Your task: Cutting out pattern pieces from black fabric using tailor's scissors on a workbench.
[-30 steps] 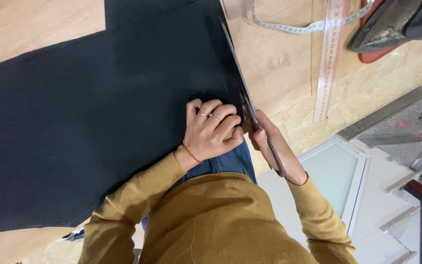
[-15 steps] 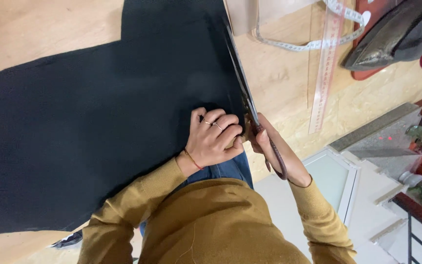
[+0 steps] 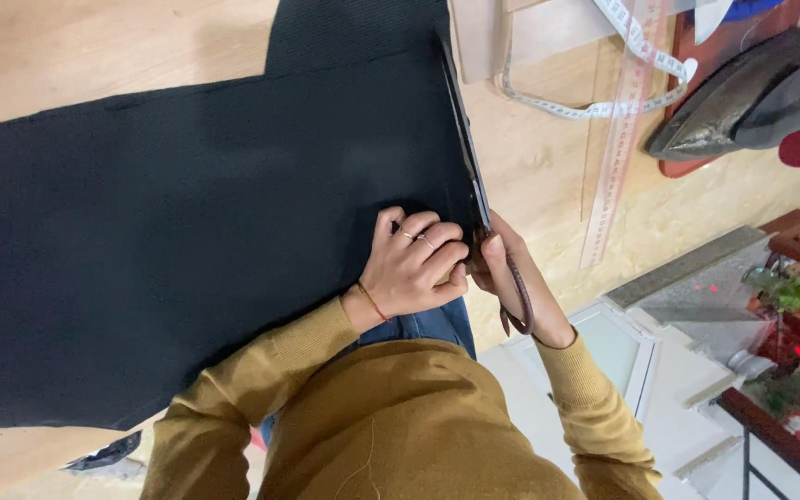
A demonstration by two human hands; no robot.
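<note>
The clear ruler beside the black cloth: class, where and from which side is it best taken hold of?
Probably the clear ruler's near end, from the table's front edge. It lies flat and long, that end bare, while the measuring tape crosses its far half and the iron crowds the far side.

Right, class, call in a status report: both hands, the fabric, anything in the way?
Left hand pressed flat on black fabric. Right hand gripping scissors, blades along fabric's edge. Nothing on the cut line; tape measure, ruler off to the side.

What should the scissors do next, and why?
Probably one more short snip forward: the scissors in the right hand lie along the black cloth's edge, with cloth left ahead, and the left hand presses it flat.
</note>
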